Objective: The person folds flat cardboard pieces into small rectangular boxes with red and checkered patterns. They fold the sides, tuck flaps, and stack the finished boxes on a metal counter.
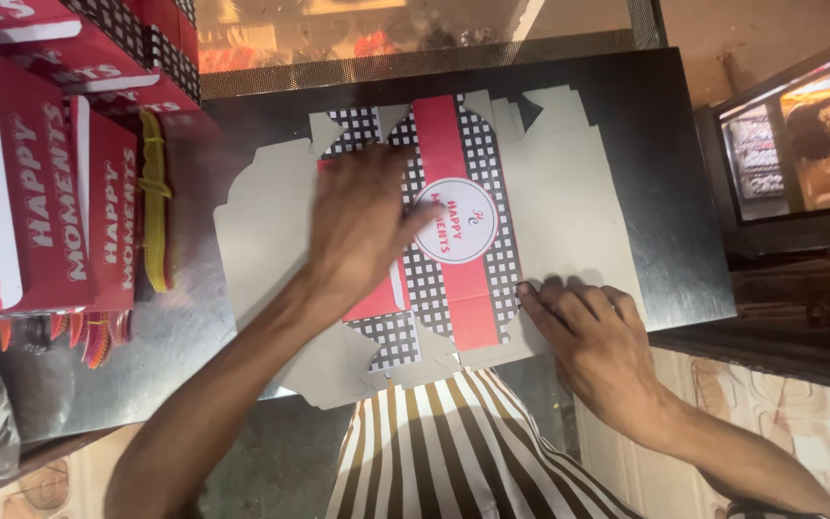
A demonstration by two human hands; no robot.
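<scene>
Flat box blank [530, 211] lies unfolded on dark table [684, 192], checkered print up; left hand [362, 226] pressed flat mid-panel, fingers spread, grasping nothing; right hand [593, 332] pins near edge, fingers extended. Risk: uneven pressure lets blank slide on slick table, crease goes crooked, or flap tears

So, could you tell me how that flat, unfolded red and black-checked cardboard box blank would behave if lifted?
The flat cardboard box blank looks thin, so probably light and bendy along its flaps. Lying flat on the shiny metal counter, it would likely slide rather than tip.
</scene>
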